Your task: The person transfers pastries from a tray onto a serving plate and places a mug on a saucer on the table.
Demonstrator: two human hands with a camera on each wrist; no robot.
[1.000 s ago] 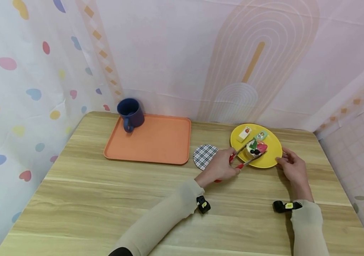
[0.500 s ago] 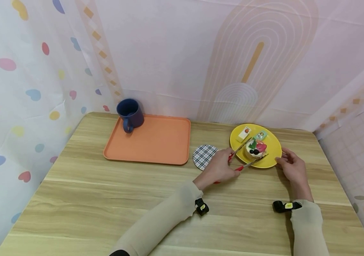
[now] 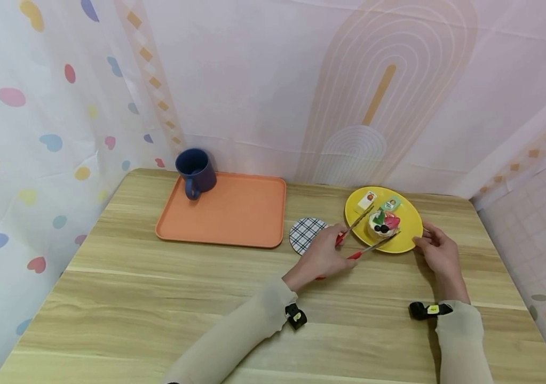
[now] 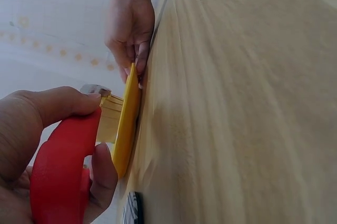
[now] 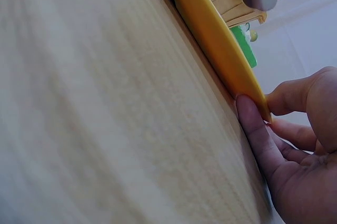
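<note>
My left hand (image 3: pixel 322 257) grips red-handled tongs (image 4: pixel 60 171) with metal arms. The tongs' arms are spread, one either side of a fruit-topped tart (image 3: pixel 384 224), with a gap visible around it in the head view. The tart sits upright on a yellow plate (image 3: pixel 409 224). Behind it on the plate lie a small white-and-yellow block (image 3: pixel 366 201) with a fruit picture and a green one (image 3: pixel 390 203). At the plate's right rim my right hand (image 3: pixel 440 254) pinches the edge; the right wrist view shows thumb and fingers on both faces of the rim.
An orange tray (image 3: pixel 239 213) lies to the left, with a dark blue mug (image 3: pixel 197 170) on its back left corner. A round checked coaster (image 3: pixel 306 233) is partly covered by my left hand. Fabric hangs behind the wooden table (image 3: pixel 157 309).
The tongs have spread apart, letting go of the tart, and my left hand has drawn back slightly left and toward me. My right hand and the plate stay put.
</note>
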